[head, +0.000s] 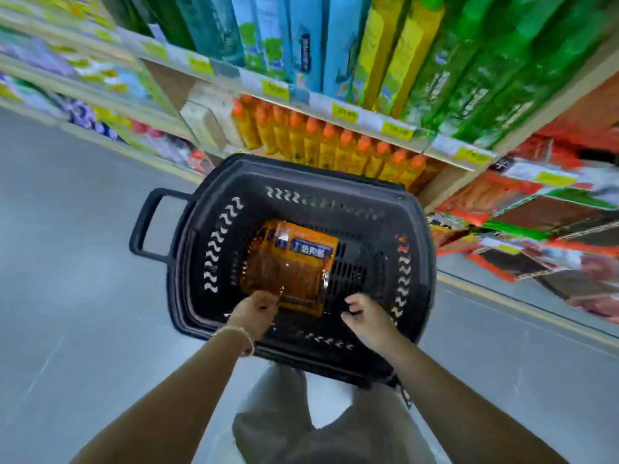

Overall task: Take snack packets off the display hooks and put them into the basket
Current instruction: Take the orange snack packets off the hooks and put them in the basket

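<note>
Grey floor (67, 262), stocked wooden shelves (318, 102), perhaps orange-capped bottles (330, 145).

One snack packet (291, 262) in the basket (182, 279)

The black basket stands on the grey floor (83, 262) before shelves (335, 107) of orange-capped bottles (330, 145). The orange snack packet lies inside. The left hand (256, 309) pinches its near corner; the right hand (365, 316) hovers beside it, fingers curled, holding nothing
</note>
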`<state>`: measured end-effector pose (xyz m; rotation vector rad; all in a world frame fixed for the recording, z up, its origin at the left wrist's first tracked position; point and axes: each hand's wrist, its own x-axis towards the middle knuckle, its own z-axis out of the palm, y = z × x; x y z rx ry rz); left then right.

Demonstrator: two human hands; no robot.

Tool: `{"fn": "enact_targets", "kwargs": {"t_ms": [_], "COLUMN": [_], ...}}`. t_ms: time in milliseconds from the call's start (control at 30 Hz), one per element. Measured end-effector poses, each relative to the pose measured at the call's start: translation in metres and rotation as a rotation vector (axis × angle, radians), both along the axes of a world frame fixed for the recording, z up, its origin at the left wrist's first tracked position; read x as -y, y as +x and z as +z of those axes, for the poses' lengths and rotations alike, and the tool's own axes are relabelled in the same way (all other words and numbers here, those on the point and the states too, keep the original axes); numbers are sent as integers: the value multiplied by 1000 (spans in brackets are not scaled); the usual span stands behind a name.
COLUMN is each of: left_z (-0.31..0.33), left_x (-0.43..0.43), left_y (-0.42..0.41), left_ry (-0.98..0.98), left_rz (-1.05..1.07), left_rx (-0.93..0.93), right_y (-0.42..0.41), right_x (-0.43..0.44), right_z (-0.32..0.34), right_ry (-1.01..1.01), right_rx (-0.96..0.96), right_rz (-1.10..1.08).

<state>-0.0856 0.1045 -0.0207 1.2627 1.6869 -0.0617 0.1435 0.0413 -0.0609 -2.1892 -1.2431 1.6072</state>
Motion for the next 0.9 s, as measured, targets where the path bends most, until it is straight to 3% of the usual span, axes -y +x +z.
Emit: {"fn": "enact_targets", "kwargs": {"t_ms": [267, 467, 667, 900], "left_z": [-67, -131, -177, -225], "left_x": [-83, -108, -108, -102], "left_y": [-55, -57, -41, -41], "left_ry": [-172, -236, -235, -362], "left_rz": [-170, -169, -33, 53], "left_rx": [-44, -20, -41, -101], "right_y": [-47, -56, -70, -78], "right_x": [-52, -70, -84, -104], "right_z": [-83, -153, -211, -257], "right_ry": [-235, -314, -323, -363], "right_rx": [26, 27, 72, -1], "right_rz": [-40, -309, -429, -874]}}
